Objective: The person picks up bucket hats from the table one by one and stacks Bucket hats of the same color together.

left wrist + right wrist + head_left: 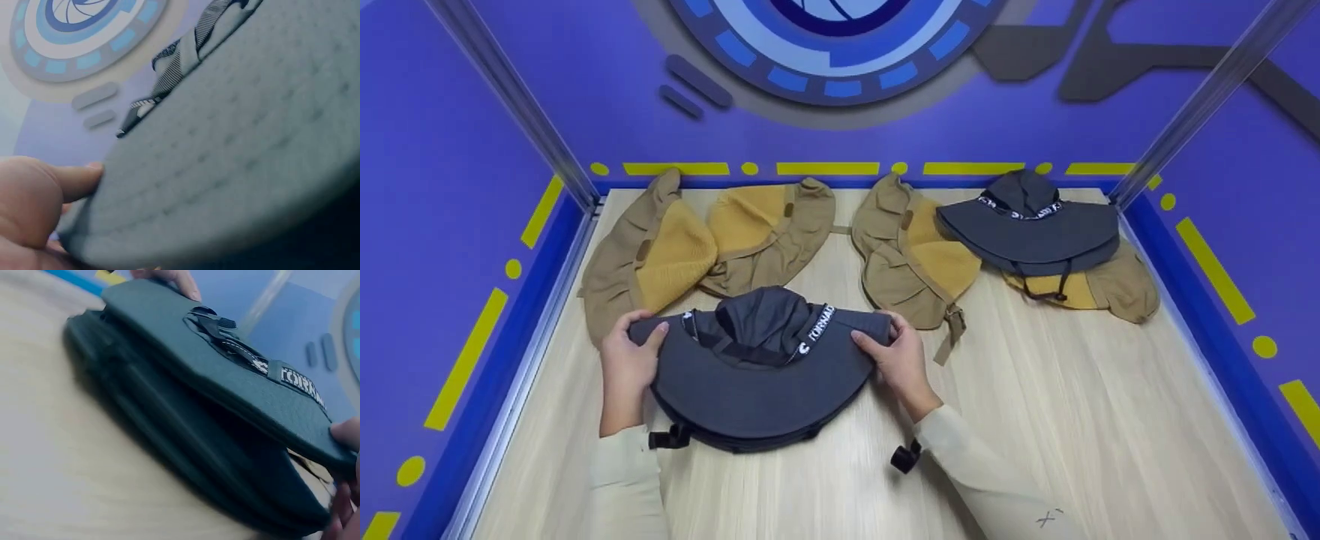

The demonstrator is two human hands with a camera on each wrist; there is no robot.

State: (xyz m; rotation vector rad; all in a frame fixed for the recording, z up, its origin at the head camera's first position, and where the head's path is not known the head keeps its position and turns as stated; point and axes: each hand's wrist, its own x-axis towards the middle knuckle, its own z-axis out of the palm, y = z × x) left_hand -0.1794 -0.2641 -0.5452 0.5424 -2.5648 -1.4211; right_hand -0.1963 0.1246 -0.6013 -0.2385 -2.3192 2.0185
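Note:
A dark grey sun hat with a lettered band is held between both hands at the middle of the table. My left hand pinches the left end of its brim, thumb on top. The right hand grips the opposite end in the same way. In the left wrist view the stitched brim fills most of the picture, the thumb at its edge. From the right wrist, more dark layers show beneath the top brim, low over the table.
Tan hats with yellow lining lie along the back: one at the left, one beside it, one in the middle. At the back right another dark grey hat rests over a tan hat. Blue-purple walls enclose the table.

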